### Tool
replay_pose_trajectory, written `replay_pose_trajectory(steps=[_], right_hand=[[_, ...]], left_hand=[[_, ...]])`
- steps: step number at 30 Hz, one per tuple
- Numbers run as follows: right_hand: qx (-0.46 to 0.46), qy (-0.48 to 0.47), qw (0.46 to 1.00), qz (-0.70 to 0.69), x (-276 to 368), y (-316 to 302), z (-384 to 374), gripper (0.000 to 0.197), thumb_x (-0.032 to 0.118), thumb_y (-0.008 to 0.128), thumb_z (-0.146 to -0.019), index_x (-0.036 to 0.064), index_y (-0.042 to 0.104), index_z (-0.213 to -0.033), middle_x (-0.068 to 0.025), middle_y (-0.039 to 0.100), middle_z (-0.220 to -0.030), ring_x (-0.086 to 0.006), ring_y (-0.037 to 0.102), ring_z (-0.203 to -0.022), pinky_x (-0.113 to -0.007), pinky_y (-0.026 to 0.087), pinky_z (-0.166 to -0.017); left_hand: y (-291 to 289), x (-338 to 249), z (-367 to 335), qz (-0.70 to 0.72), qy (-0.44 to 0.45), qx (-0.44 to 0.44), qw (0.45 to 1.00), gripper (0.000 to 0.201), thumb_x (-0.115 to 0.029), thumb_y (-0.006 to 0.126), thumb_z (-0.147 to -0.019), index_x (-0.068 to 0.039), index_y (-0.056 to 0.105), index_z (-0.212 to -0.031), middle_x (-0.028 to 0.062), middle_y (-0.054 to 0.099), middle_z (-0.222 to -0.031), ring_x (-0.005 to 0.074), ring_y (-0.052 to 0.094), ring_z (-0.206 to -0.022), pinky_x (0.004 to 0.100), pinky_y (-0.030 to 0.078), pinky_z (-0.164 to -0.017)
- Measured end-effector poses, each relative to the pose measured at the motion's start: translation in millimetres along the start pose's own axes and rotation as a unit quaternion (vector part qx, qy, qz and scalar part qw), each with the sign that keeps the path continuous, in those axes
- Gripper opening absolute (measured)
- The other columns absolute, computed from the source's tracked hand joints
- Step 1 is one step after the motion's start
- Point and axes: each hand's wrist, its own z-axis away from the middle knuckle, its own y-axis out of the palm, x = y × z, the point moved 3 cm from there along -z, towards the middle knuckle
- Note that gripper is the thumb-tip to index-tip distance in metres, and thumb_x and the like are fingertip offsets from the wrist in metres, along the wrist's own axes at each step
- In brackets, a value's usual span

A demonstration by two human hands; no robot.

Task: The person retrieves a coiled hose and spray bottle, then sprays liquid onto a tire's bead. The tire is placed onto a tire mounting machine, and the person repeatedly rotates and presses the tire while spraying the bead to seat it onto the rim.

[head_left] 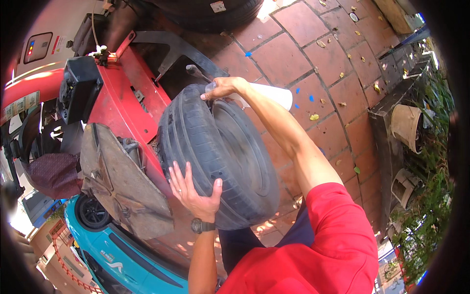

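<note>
Under left hand [197, 197]: tire [220, 157] (right hand [225, 88], gripping bottle [276, 96], at far edge).

Reddish terracotta paving tiles [301, 56], square-cut with dark joints, make up the ground, dappled with sunlight near the lower middle. Dry yellow leaves [314, 117] lie scattered over them, thickest toward the right, along with a green leaf [357, 170], several small blue flecks [248, 54] and, near the upper edge, a round whitish disc [353, 17].
</note>
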Motion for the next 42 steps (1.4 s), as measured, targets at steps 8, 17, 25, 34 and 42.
replay_pose_trajectory(steps=[8, 17, 25, 34, 42], right_hand=[[0.004, 0.017, 1.0, -0.014, -1, -1, -5, 0.066, 0.075, 0.077, -0.093, 0.0097, 0.081, -0.104, -0.0096, 0.073, -0.088, -0.0249, 0.071, -0.076, -0.044, 0.057, -0.073], [-0.034, 0.01, 0.999, 0.003, 0, -1, 3, 0.073, 0.077, 0.077, -0.092, 0.0049, 0.079, -0.104, -0.0108, 0.075, -0.093, -0.0227, 0.072, -0.076, -0.041, 0.058, -0.07], [-0.113, 0.069, 0.991, -0.023, 66, -2, 63, 0.08, 0.075, 0.081, -0.09, 0.0013, 0.074, -0.122, -0.0127, 0.077, -0.096, -0.0204, 0.071, -0.067, -0.038, 0.057, -0.065], [-0.283, -0.347, 0.876, -0.177, 331, 3, 144, 0.059, 0.031, 0.082, -0.097, -0.0045, 0.067, -0.141, -0.003, 0.07, -0.09, -0.0099, 0.061, -0.065, -0.025, 0.048, -0.061], [-0.393, -0.336, 0.853, -0.076, 375, 53, -156, 0.047, 0.015, 0.074, -0.106, -0.0001, 0.064, -0.15, -0.0097, 0.081, -0.113, -0.0151, 0.074, -0.106, -0.035, 0.058, -0.097]], left_hand=[[-2, 0, -1, -0.004, 0.002, 0.005, 1.0, 0.097, -0.06, 0.081, -0.087, -0.003, 0.058, -0.161, 0.0266, 0.044, -0.174, 0.0471, 0.036, -0.164, 0.0629, 0.024, -0.132], [-5, 0, -2, 0.013, -0.01, 0.004, 1.0, 0.096, -0.061, 0.085, -0.082, -0.005, 0.063, -0.156, 0.0271, 0.045, -0.173, 0.0473, 0.036, -0.164, 0.0654, 0.024, -0.132], [-11, 5, -3, 0.042, -0.026, 0.006, 0.999, 0.096, -0.063, 0.085, -0.083, -0.009, 0.062, -0.158, 0.0275, 0.043, -0.174, 0.0469, 0.034, -0.165, 0.065, 0.022, -0.133], [-19, 17, -6, 0.148, -0.067, 0.003, 0.987, 0.087, -0.065, 0.082, -0.087, -0.015, 0.064, -0.157, 0.0259, 0.045, -0.173, 0.0462, 0.039, -0.162, 0.0665, 0.027, -0.129], [-12, 32, 1, 0.225, -0.079, 0.037, 0.97, 0.078, -0.062, 0.075, -0.095, -0.02, 0.06, -0.159, 0.0188, 0.045, -0.175, 0.0388, 0.039, -0.164, 0.0612, 0.032, -0.129]])
